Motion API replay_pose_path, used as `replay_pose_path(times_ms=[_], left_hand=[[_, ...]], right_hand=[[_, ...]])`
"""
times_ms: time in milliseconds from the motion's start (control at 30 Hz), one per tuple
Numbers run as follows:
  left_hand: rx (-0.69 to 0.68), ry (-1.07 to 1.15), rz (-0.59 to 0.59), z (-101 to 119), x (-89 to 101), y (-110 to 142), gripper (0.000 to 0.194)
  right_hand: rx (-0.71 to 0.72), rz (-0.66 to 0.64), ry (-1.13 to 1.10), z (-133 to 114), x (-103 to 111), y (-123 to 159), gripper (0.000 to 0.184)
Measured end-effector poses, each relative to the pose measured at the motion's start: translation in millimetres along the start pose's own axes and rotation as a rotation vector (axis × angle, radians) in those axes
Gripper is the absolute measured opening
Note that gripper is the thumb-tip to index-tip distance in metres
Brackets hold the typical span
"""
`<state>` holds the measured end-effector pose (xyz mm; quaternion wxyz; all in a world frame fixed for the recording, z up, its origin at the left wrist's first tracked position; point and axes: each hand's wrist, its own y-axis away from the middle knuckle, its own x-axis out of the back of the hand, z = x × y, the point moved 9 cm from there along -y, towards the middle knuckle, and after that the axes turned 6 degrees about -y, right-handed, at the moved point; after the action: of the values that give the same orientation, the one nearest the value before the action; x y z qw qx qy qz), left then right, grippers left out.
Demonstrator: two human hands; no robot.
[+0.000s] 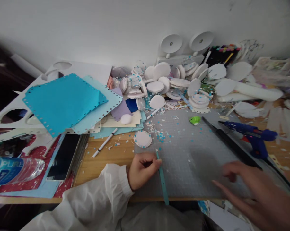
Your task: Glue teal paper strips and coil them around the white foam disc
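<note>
My left hand (145, 170) rests at the front of the grey cutting mat (183, 141). Its thumb and fingers pinch a narrow teal paper strip (163, 184), whose lower end hangs past the table edge. On the right, my right hand (253, 189) hovers over the mat, slightly blurred, thumb and index finger apart with nothing between them. Just beyond my left hand lies a round white disc (143, 139) with blue dots along its rim. Blue and white paper bits (161, 134) are scattered behind it. A bright green small object (195, 120) sits farther back.
A blue glue gun (253, 133) and a long black tool (231, 144) lie on the right. Piled white discs (156, 86) line the wall. At left are blue paper sheets (65, 101), a phone (64, 157), a water bottle (17, 170) and a white pen (105, 142).
</note>
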<state>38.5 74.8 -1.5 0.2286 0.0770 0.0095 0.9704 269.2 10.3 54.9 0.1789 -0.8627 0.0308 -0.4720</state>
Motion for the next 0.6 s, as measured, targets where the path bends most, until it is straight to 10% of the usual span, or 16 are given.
replay_pose_path(times_ms=[100, 267, 433, 600], left_hand=[[0.088, 0.053, 0.018, -2.5, -5.5, 4.7, 0.051], [0.175, 0.063, 0.11, -5.2, -8.7, 12.4, 0.046], [0.102, -0.185, 0.126, 4.9, -0.2, 20.5, 0.042], [-0.211, -0.878, 0.117, 23.0, 7.2, 40.6, 0.03]], right_hand=[[0.381, -0.16, -0.062, -77.8, -43.4, -21.1, 0.018], [0.732, -0.169, -0.033, -137.0, -79.1, -31.1, 0.01], [0.78, -0.225, -0.09, -138.6, -88.1, -33.2, 0.022], [0.564, -0.261, -0.284, -102.2, -85.4, -46.8, 0.024]])
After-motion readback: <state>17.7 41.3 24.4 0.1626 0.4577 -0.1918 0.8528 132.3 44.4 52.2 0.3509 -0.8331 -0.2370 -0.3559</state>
